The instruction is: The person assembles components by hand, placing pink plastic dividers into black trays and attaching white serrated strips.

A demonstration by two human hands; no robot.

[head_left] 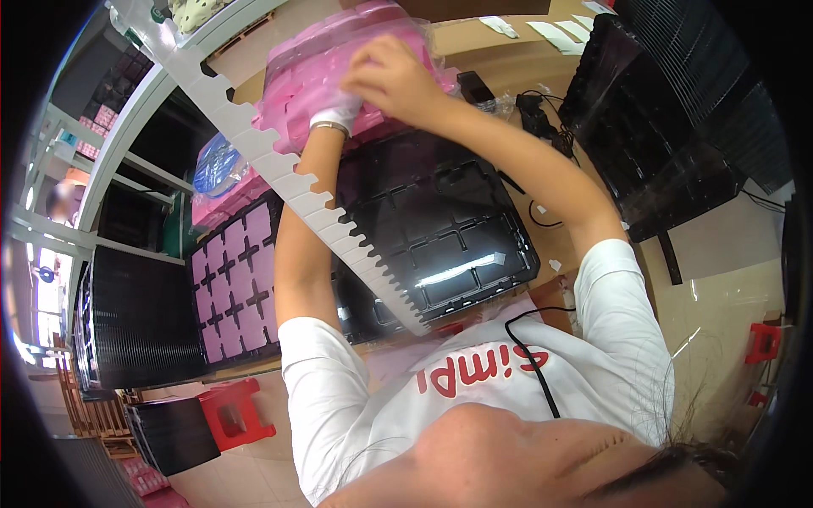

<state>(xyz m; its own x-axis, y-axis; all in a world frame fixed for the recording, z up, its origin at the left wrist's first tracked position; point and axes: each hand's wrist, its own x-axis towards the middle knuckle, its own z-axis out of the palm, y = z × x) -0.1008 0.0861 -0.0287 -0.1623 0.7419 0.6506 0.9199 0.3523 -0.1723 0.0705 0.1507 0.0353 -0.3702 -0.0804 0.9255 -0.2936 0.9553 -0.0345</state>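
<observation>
My right hand is raised over a pile of pink sheets at the far side of the bench, its fingers curled and pressed together. What they pinch, if anything, I cannot make out. Just below those fingertips is my left hand, in a white covering with a band at the wrist. Blur and the right hand hide its fingers. Clear plastic film lies around the pink pile. Between my arms and body sits a black moulded tray with rectangular compartments.
To the left stands a black tray with pink inserts, with a blue roll beyond it. Tall stacks of black trays rise at the right. Red stools stand on the floor. A pale notched strip crosses the view.
</observation>
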